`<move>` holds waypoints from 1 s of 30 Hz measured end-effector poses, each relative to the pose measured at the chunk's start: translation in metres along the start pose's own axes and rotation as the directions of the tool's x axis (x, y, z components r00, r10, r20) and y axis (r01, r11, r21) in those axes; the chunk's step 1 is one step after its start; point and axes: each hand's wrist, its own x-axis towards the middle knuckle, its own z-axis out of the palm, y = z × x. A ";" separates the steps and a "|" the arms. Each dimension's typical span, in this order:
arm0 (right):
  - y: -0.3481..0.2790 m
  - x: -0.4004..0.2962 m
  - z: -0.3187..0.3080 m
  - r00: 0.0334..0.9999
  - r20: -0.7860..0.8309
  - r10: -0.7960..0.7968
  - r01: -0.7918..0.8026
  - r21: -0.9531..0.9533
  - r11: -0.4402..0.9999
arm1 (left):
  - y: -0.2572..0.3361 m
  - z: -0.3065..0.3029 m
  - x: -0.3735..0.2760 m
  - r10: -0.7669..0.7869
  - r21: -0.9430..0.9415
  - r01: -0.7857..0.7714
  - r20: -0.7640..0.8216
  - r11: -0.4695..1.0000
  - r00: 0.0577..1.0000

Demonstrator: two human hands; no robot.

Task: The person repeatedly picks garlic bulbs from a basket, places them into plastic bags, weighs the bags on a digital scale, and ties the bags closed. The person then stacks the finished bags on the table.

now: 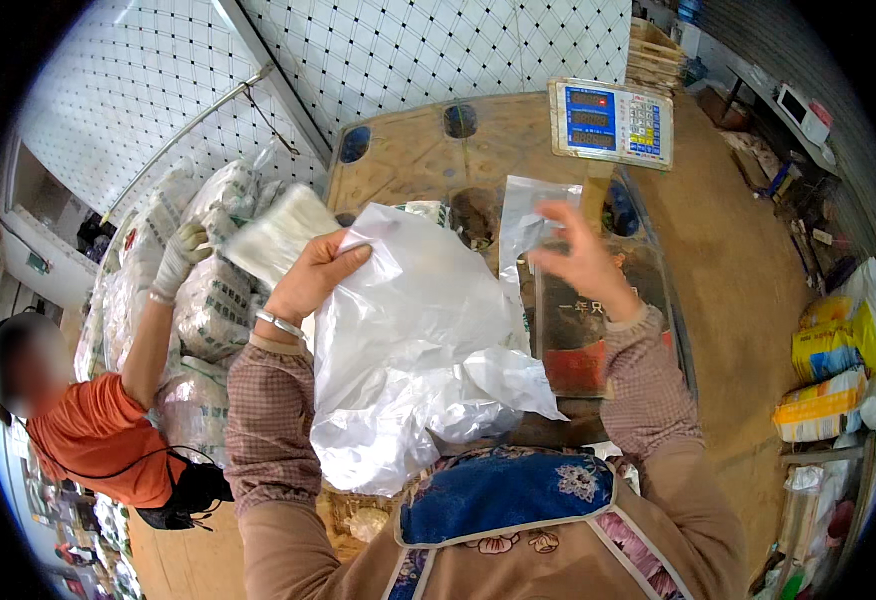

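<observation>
My left hand [316,271] pinches the upper edge of a large white plastic bag [415,322] between thumb and fingers. The bag hangs crumpled in front of my chest, and a glossy, wrinkled part gathers at its bottom. To the right, my right hand [580,259] is raised with fingers apart and nothing visible in them; it is blurred. Just beside it a strip of silvery-white plastic [520,217] lies over the table. Behind my left wrist is a blurred, whitish flat bundle [284,232]; what carries it is hidden.
A price-computing scale's display [612,124] stands on the far side of the worn table [400,161]. At left, a person in an orange top [104,442] reaches a gloved hand [181,259] to piled filled bags [212,300]. Yellow packages [832,349] stand at right.
</observation>
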 end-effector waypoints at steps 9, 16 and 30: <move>0.023 -0.032 0.052 0.887 0.391 0.245 -0.362 0.262 0.895 | -0.010 0.014 -0.001 0.329 0.756 -0.161 -0.075 0.634 0.941; 0.036 -0.059 0.095 0.885 0.256 0.389 -0.465 0.501 0.729 | -0.077 0.142 -0.003 0.236 0.269 -0.168 -0.246 0.948 0.940; 0.071 -0.075 0.069 0.927 0.129 0.352 -0.353 0.619 0.702 | -0.072 0.169 0.007 0.402 -0.109 -0.451 -0.306 0.886 0.863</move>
